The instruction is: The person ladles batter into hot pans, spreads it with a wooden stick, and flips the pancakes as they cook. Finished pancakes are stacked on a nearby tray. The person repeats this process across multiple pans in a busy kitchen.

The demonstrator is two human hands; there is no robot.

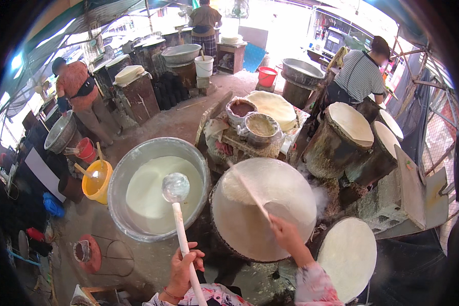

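Observation:
My left hand (180, 267) grips the long pale handle of a ladle (176, 187). The ladle's metal bowl is above a large metal basin (118, 199) of off-white batter (147, 191); whether it touches the batter is hard to tell. In my right hand (285, 233) is a thin wooden spreading stick (251, 191), slanting up and left across a round griddle (248, 237). A pale layer of batter covers much of the griddle, brighter toward its far side. Steam rises at the griddle's right edge.
Beyond the griddle, two plastic-lined pots (261, 128) stand beside a stack of thin round flatbreads (277, 105). More drum griddles (350, 124) stand at right, a pale disc (348, 260) nearer me. A yellow bucket (106, 179) sits left of the basin. Several co-workers (76, 86) stand farther off.

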